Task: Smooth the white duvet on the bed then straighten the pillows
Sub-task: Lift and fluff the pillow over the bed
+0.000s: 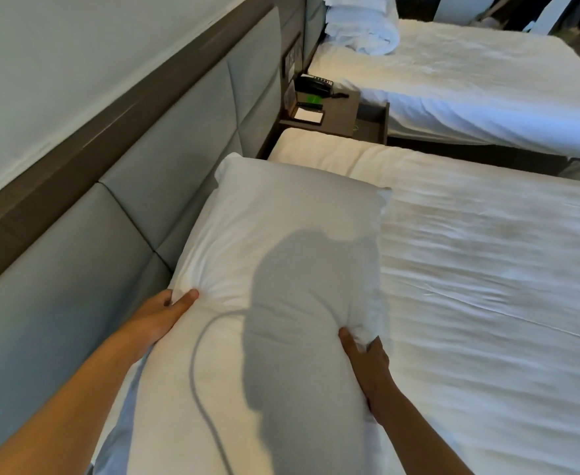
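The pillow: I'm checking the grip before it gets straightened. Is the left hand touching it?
Touching. The head view shows the left hand gripping the pillow's edge, thumb pressed into bunched fabric.

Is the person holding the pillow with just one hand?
No, both the left hand and the right hand grip the white pillow by its sides.

The bed (pixel 316 145) carries a rumpled white duvet (pixel 494 269) and one pillow (pixel 281 217).
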